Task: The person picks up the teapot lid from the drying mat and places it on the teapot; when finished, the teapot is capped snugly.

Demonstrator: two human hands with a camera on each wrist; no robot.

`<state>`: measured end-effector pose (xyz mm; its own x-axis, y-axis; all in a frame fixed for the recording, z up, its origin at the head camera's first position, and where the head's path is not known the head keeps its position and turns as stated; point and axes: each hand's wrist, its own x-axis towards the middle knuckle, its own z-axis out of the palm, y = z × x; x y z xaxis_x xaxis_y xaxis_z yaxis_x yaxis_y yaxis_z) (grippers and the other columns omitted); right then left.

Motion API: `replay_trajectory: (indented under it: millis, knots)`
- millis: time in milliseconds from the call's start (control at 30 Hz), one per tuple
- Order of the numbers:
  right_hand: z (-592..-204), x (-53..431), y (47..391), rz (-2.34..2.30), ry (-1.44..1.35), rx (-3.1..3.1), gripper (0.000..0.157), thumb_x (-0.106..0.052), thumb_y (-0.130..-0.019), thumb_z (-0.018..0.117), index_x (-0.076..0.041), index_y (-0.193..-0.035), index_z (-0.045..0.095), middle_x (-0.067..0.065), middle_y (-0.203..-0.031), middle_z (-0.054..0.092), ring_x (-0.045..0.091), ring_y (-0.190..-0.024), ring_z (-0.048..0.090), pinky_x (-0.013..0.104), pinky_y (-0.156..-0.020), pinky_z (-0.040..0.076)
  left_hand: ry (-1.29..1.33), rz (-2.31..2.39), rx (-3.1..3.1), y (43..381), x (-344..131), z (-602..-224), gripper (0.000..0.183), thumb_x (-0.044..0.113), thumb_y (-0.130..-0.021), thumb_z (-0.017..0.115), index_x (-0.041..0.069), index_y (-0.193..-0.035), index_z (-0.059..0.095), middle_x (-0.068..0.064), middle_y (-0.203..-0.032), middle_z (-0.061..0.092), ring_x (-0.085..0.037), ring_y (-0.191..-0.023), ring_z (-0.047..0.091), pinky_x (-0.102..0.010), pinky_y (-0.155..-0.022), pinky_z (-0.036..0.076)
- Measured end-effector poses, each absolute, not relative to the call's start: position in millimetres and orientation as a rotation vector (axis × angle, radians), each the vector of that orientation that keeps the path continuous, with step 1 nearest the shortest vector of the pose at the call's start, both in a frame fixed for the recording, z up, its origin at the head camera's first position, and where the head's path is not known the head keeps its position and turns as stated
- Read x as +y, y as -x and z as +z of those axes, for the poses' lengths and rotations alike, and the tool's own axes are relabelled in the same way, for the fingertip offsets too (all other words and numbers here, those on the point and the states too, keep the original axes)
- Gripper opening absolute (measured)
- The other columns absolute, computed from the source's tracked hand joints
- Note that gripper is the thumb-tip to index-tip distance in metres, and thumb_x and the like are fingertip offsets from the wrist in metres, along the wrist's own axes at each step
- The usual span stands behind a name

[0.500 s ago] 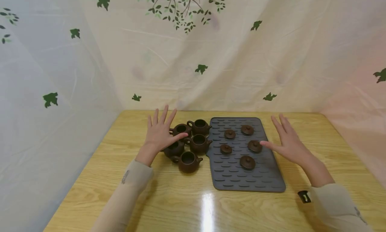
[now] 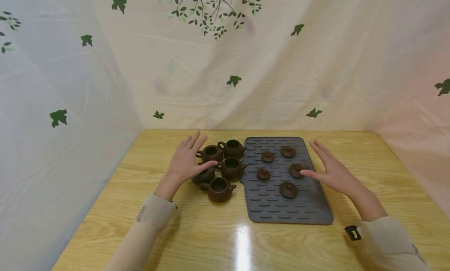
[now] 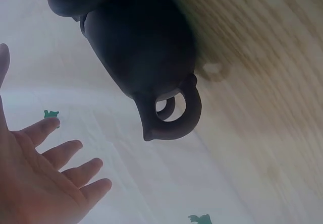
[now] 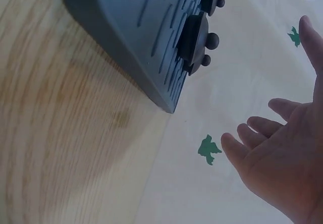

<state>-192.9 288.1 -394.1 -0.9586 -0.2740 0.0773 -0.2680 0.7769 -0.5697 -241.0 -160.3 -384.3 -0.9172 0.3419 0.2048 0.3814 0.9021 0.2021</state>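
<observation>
My left hand (image 2: pixel 185 161) hovers at the left of a cluster of several small dark brown teapots without lids, its fingers extended and holding nothing. The front teapot (image 2: pixel 219 191) and the middle one (image 2: pixel 232 167) show plainly; a teapot (image 2: pixel 203 176) nearer the hand is partly hidden by it. In the left wrist view a teapot (image 3: pixel 146 42) hangs large beyond the spread fingers. Over the right edge of a grey ridged mat (image 2: pixel 270 208) is my right hand (image 2: pixel 339 177), fingers straight, thumb overlapping a teapot lid (image 2: pixel 296 170) in view. Whether it touches the lid I cannot tell.
More lids lie on the mat, among them a front lid (image 2: pixel 288 190) and a back lid (image 2: pixel 288 151). Beneath everything is a wooden table (image 2: pixel 197 239). A pale curtain (image 2: pixel 274 87) with leaf and bird prints stands behind and at both sides.
My left hand has tilted and its fingers have drawn closer together, slightly lower. The right hand has shifted a little left. Teapots and lids stay where they were.
</observation>
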Motion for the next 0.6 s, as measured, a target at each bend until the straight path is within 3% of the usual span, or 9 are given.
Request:
replay_trajectory:
  millis: [367,600]
  knots:
    - [-401.5,283.3,194.3,-1.005,0.487,2.857,0.094,-0.042,-0.092,0.070,-0.013,-0.161,0.014,0.025,-0.165,0.015,0.056,-0.141,0.031,0.070,-0.108,0.034,0.573,-0.597,-2.956,232.9,-163.6,-388.5,0.086,0.061,-0.085,0.070,0.023,-0.155,0.038,-0.004,-0.166,0.025,-0.036,-0.148,0.034,-0.059,-0.110,0.041]
    - [-406.8,281.0,193.4,-1.055,0.509,2.812,0.084,-0.038,-0.093,0.070,-0.006,-0.158,0.027,0.028,-0.160,0.027,0.054,-0.138,0.038,0.067,-0.107,0.038,0.669,-0.740,-2.965,228.8,-166.6,-390.1,0.080,0.057,-0.086,0.071,0.025,-0.153,0.042,-0.003,-0.164,0.031,-0.036,-0.145,0.040,-0.060,-0.108,0.042]
